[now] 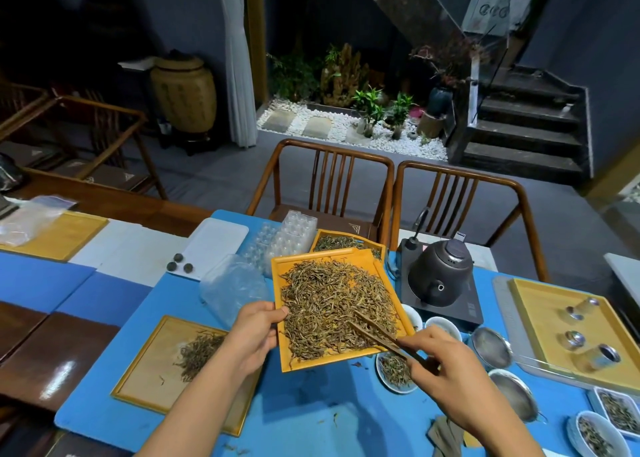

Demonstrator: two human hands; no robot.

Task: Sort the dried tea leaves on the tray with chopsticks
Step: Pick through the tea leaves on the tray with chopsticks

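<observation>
Left hand (254, 332) grips tray (289, 361) edge; right hand (446, 370) grips chopsticks (375, 332), tips in leaves (329, 304). Most leaves unsorted; little set aside.

a bright orange rectangular plastic tray (363, 257) carries olive-brown dried tea leaves (332, 304) with pale yellow strands, and dark brown wooden chopsticks (377, 332) lie across them. the flat table mat (311, 404) under the tray is sky blue. right of the tray a dark grey metal kettle (438, 273) sits on a black base, and left of it lies a paler tan wooden tray (145, 363).
</observation>
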